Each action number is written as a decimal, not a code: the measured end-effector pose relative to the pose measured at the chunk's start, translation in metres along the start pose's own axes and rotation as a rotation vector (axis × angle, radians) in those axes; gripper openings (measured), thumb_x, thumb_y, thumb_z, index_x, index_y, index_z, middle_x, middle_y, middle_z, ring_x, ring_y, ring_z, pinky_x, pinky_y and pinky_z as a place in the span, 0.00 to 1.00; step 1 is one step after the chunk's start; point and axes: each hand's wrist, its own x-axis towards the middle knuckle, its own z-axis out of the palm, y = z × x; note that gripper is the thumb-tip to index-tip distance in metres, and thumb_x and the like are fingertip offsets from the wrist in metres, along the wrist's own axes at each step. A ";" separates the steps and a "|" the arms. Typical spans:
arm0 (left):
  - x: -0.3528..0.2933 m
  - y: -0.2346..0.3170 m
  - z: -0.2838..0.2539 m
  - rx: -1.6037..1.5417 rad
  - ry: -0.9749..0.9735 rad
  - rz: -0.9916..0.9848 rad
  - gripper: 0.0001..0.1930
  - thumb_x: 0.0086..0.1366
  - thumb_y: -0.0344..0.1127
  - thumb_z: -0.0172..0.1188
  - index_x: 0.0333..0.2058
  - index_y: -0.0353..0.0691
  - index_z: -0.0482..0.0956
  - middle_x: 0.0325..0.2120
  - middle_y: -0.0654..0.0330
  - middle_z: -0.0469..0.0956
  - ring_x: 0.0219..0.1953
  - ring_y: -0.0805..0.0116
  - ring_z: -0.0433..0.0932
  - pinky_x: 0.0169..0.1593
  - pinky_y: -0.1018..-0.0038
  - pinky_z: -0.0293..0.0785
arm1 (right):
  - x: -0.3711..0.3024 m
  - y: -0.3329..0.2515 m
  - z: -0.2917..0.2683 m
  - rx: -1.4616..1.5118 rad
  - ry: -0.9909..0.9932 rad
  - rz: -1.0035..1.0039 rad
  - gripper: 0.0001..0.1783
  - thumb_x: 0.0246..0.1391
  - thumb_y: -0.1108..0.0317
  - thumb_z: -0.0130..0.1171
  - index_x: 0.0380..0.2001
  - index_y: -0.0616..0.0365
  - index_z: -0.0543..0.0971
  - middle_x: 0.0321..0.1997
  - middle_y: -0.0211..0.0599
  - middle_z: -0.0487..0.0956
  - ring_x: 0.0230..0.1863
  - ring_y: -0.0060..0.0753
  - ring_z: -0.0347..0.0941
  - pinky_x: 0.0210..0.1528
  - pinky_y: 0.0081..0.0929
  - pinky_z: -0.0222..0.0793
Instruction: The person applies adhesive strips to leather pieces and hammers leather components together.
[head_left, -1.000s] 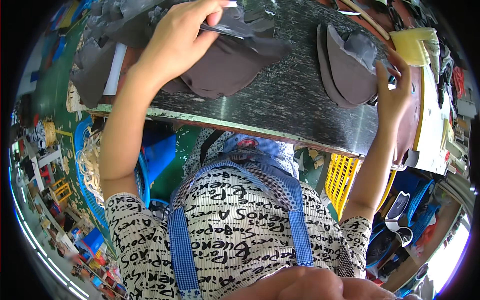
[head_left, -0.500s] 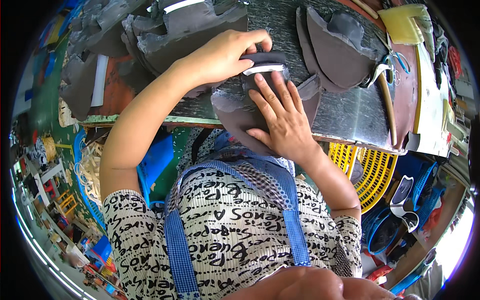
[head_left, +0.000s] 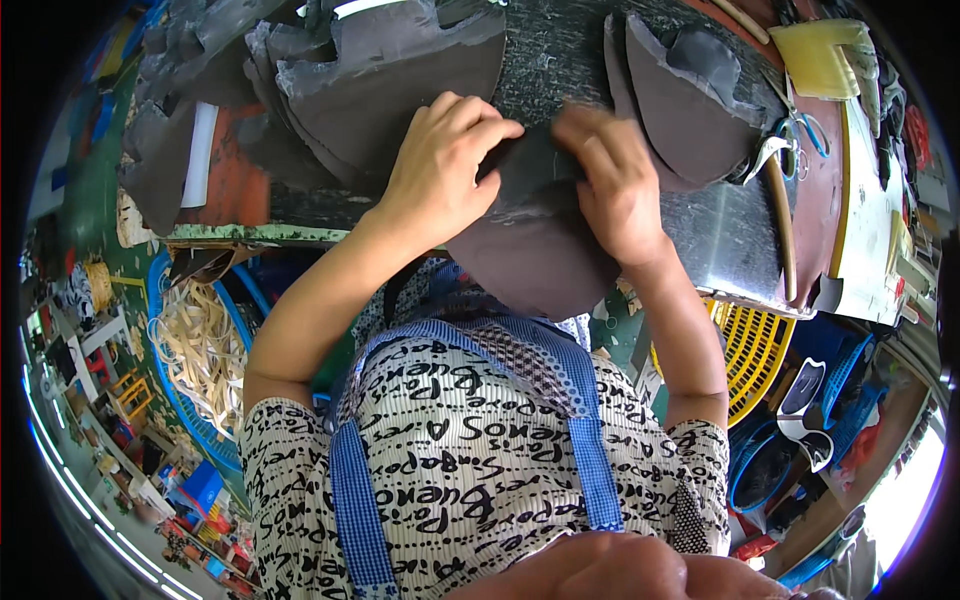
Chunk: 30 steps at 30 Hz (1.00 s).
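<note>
hands (head_left: 445, 165) (head_left: 617, 190) curled inward, flanking brown piece (head_left: 540, 260)

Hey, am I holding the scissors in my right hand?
No, the scissors lie farther right, apart from your right hand.

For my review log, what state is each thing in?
Near dark piece, overhanging the table
Left hand, curled, at that piece's left
Right hand, blurred, at that piece's right
Left dark pieces, overlapping
Right dark pieces, overlapping
Scissors, lying, blade opening unclear
Blue basket, holding pale strips
Yellow basket, partly hidden
</note>
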 end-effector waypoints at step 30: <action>-0.030 0.012 0.014 -0.205 0.025 0.363 0.13 0.50 0.23 0.63 0.37 0.36 0.83 0.39 0.56 0.83 0.45 0.56 0.82 0.47 0.66 0.81 | -0.046 -0.010 -0.036 0.421 -0.296 -0.076 0.23 0.36 0.68 0.73 0.41 0.59 0.80 0.48 0.37 0.81 0.50 0.44 0.76 0.51 0.37 0.72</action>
